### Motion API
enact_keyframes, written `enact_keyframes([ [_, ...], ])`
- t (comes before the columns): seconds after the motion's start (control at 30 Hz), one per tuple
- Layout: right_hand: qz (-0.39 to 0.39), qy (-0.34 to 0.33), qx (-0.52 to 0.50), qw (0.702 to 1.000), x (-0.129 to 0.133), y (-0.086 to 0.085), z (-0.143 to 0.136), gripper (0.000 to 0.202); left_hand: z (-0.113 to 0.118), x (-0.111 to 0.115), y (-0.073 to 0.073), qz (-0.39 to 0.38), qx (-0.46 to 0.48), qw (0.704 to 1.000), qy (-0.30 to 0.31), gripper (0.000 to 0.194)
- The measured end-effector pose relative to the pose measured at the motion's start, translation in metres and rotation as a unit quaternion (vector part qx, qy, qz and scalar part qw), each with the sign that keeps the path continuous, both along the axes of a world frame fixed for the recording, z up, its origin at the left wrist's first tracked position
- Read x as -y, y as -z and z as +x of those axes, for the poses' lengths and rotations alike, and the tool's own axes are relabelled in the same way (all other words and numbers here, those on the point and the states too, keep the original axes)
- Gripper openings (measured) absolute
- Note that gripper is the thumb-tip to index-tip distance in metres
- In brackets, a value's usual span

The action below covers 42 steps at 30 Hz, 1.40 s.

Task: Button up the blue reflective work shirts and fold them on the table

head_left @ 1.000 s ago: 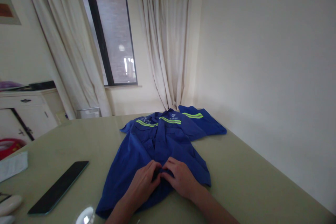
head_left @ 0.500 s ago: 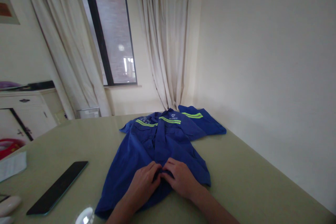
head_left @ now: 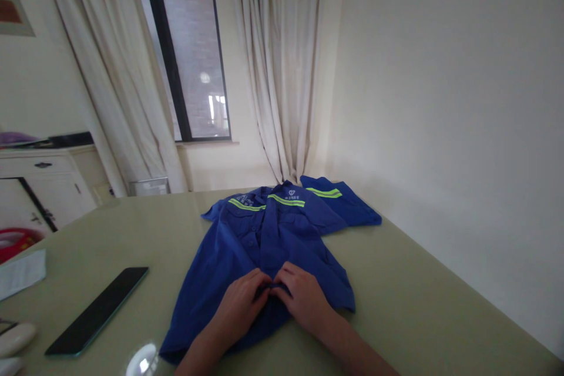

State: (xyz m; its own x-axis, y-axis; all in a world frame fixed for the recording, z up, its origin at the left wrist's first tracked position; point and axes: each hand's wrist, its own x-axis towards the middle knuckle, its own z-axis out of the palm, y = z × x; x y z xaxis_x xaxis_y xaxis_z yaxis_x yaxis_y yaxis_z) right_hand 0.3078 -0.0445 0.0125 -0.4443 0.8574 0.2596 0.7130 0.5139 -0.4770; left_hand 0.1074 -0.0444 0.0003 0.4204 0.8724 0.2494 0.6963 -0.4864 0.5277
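Note:
A blue short-sleeved work shirt (head_left: 291, 241) lies front side up, its collar at the far end and its hem toward me. Yellow-green reflective stripes and pale lettering cross its chest. Near the hem, my left hand (head_left: 244, 299) pinches the front edge of the shirt between thumb and fingers. Close beside it, my right hand (head_left: 304, 295) grips the same edge, fingertips almost meeting the left ones. Buttons show on the open front above the hands. What lies right between the fingertips is hidden.
Behind the shirt's right sleeve lies another folded blue garment (head_left: 348, 202) with a stripe. On the left of the table (head_left: 423, 305) are a black slab-like object (head_left: 99, 311), white paper (head_left: 22, 273) and a pale rounded object (head_left: 17, 338). A wall borders the right edge.
Both hands stay on the shirt's front edge, with only slight finger movement. The whole view has shifted a little.

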Motion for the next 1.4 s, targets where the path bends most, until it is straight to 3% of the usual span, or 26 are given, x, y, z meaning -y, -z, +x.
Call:
enact_keyframes([
  [0.2,-0.014,-0.037,-0.014,0.999,0.001,-0.013,0.005,0.013,-0.006,0.002,-0.017,-0.079,0.075,0.994,0.001,0.016],
  [0.33,-0.081,-0.037,-0.018,0.996,0.000,-0.021,0.008,0.040,-0.027,-0.008,-0.018,-0.080,0.090,0.993,-0.002,0.033],
  [0.47,-0.019,-0.005,-0.053,0.998,0.003,-0.018,0.003,0.030,-0.046,-0.015,-0.007,0.021,-0.046,0.995,-0.090,0.039],
  [0.6,-0.004,-0.072,-0.027,0.997,0.007,-0.010,-0.006,0.036,-0.049,-0.012,-0.008,0.022,-0.167,0.976,-0.139,0.034],
  [0.7,-0.026,-0.060,-0.001,0.998,0.008,-0.006,-0.010,0.038,-0.042,-0.010,-0.012,0.029,-0.193,0.966,-0.170,0.033],
  [0.83,-0.039,-0.026,0.035,0.998,0.005,-0.003,-0.013,0.042,-0.026,-0.008,-0.010,0.036,-0.141,0.985,-0.093,0.022],
  [1.0,-0.043,-0.009,0.044,0.998,0.003,-0.003,-0.015,0.031,-0.018,-0.006,-0.007,-0.027,-0.027,0.999,-0.026,0.024],
  [1.23,-0.073,0.061,0.027,0.995,0.002,-0.001,-0.019,0.030,-0.019,-0.007,-0.005,-0.075,-0.017,0.996,-0.039,0.016],
  [1.4,-0.094,0.075,0.025,0.992,0.001,0.001,-0.019,0.027,-0.007,-0.002,-0.004,-0.037,-0.041,0.997,-0.053,0.019],
])
